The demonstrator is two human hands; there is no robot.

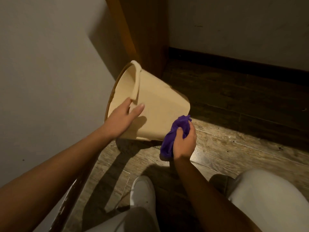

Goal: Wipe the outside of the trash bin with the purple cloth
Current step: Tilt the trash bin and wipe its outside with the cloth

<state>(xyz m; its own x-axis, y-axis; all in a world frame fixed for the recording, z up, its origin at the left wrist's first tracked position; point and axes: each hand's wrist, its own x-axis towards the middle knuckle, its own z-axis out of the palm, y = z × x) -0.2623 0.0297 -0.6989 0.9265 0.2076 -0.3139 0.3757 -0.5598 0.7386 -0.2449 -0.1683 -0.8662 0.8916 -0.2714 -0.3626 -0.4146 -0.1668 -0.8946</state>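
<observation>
Your white shoe (143, 190) is resting on the floor (234, 148) near the trash bin (160, 106), which your left hand (124, 118) is gripping by the rim and tilting; your right hand (184, 139) is clenching the purple cloth (168, 141) against its base edge. Aim for a steady hold while sweeping overlapping strokes.

The cream trash bin (160, 104) is tipped hard over, mouth towards the pale wall (50, 64) and base end swung out right above the wooden plank floor (225, 148). The left hand (122, 119) holds it at the rim, thumb flat on the outer wall and fingers hooked over the lip. The right hand (184, 144) clutches the bunched purple cloth (168, 143) right by the bin's lower base edge, with a white shoe (143, 190) planted below.
</observation>
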